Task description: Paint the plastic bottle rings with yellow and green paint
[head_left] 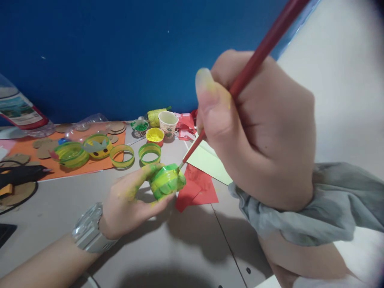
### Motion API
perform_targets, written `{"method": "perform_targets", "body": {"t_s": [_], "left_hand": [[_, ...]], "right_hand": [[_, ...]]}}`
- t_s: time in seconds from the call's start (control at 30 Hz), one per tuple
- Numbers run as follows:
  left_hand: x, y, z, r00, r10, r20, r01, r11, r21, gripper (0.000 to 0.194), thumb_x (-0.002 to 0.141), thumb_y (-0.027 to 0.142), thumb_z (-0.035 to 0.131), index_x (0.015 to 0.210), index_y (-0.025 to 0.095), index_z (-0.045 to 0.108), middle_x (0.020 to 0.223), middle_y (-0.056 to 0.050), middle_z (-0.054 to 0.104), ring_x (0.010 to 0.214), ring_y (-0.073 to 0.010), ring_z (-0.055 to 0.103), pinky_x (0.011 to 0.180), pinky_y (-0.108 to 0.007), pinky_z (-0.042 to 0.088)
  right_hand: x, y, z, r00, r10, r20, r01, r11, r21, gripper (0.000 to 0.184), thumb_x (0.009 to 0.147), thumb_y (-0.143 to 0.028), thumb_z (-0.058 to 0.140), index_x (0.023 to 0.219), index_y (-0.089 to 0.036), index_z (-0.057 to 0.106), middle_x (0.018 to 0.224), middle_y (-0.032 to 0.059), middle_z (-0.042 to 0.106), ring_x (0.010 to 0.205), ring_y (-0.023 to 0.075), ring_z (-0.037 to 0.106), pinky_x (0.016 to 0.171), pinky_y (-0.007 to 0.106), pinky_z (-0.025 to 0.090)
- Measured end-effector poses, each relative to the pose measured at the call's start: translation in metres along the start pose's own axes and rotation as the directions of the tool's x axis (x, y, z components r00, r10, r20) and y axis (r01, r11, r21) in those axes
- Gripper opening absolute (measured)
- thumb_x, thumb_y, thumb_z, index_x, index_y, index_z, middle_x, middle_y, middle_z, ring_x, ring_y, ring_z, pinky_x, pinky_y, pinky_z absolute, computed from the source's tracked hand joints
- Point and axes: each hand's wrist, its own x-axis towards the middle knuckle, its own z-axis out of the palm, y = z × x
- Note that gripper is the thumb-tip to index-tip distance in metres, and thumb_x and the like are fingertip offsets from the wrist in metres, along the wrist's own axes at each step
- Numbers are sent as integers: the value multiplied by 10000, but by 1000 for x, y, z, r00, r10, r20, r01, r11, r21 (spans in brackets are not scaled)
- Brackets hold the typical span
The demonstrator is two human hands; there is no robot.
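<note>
Pinched between the thumb and fingers of my left hand (pixel 129 200) is a small rounded plastic piece, like a bottle bottom (pixel 166 182), coated in green and yellow paint. My right hand (pixel 255 132) grips a red-handled paintbrush (pixel 255 60), its bristle tip touching the painted piece's upper right side. Yellow paint marks both hands. Behind the piece lie a green-and-yellow ring (pixel 150 154) and a second ring (pixel 122 156). Farther back stand a cup of yellow paint (pixel 155 136), a cup of green paint (pixel 139 127) and a white patterned paper cup (pixel 168 123).
Red paper (pixel 201 186) and pale green paper (pixel 207 160) lie beyond the piece. On the left, orange paper (pixel 66 168) bears cardboard discs and painted ring figures (pixel 97 147). A black glue gun (pixel 21 176) and a tilted plastic bottle (pixel 24 110) are at the far left. A blue wall (pixel 120 56) rises behind.
</note>
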Motion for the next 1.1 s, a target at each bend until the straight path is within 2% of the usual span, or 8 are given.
{"method": "perform_targets", "body": {"t_s": [0.1, 0.3, 0.37, 0.47, 0.6, 0.8, 0.9, 1.1], "left_hand": [[-1, -3, -1, 1000, 0, -12, 0, 1000, -18, 453, 753, 390, 719, 1151, 244, 560, 925, -4, 739, 790, -183, 720, 722, -255, 586], [-13, -13, -2, 999, -33, -5, 32, 991, -130, 503, 751, 365, 739, 1205, 297, 533, 1064, -15, 721, 922, -225, 709, 846, -337, 590], [-17, -17, -2, 998, -55, 12, 56, 984, -171, 525, 760, 365, 734, 1235, 314, 515, 1120, -23, 705, 967, -242, 698, 874, -371, 585], [-21, -21, 0, 997, -56, 49, 64, 979, -192, 534, 765, 366, 729, 1247, 328, 502, 1130, -31, 705, 981, -259, 698, 857, -395, 594], [-19, -22, 2, 997, -41, 72, 52, 985, -167, 506, 773, 358, 716, 1233, 316, 509, 1101, -33, 720, 977, -280, 707, 829, -395, 610], [-14, -18, 1, 999, -10, 45, 17, 989, -148, 471, 794, 361, 699, 1216, 277, 507, 1070, -59, 731, 956, -263, 718, 822, -374, 614], [-13, -16, 1, 999, -4, 37, 9, 988, -156, 472, 794, 354, 704, 1217, 281, 508, 1066, -57, 732, 953, -256, 720, 823, -367, 613], [-13, -15, 1, 1000, 20, -12, -22, 974, -227, 502, 808, 342, 694, 1264, 311, 486, 1096, -59, 717, 970, -258, 711, 838, -399, 613]], "right_hand": [[1, -3, -1, 1000, 1, -7, -1, 1000, -10, 215, 926, -117, 510, 748, -183, 410, 687, -93, 382, 523, -33, 381, 544, 68, 366], [4, -5, -9, 962, 274, 1, -271, 953, -134, 287, 944, -65, 459, 755, -230, 319, 617, -83, 383, 497, 27, 374, 494, 150, 370], [5, -3, -17, 977, 212, 19, -206, 965, -164, 276, 956, -92, 447, 751, -225, 319, 617, -79, 416, 494, 22, 379, 488, 132, 384], [6, -5, -26, 983, 162, -90, -174, 972, -159, 206, 991, -136, 377, 798, -200, 408, 660, -69, 444, 530, 5, 417, 532, 103, 399], [10, -21, -26, 986, 143, -91, -142, 990, 12, 356, 1019, -337, 234, 792, -219, 481, 674, -42, 410, 508, 47, 415, 538, 177, 420], [10, -26, -16, 987, 154, -43, -143, 970, 199, 330, 998, -422, 334, 797, -215, 493, 719, -26, 404, 534, 56, 392, 570, 188, 424], [9, -22, -12, 982, 136, -132, -112, 978, 176, 300, 975, -425, 420, 772, -213, 481, 715, -32, 390, 528, 55, 341, 544, 176, 399], [11, -24, -16, 990, 119, -82, -113, 991, 74, 337, 1011, -390, 321, 758, -206, 446, 721, -26, 362, 555, 60, 330, 594, 168, 409]]}}
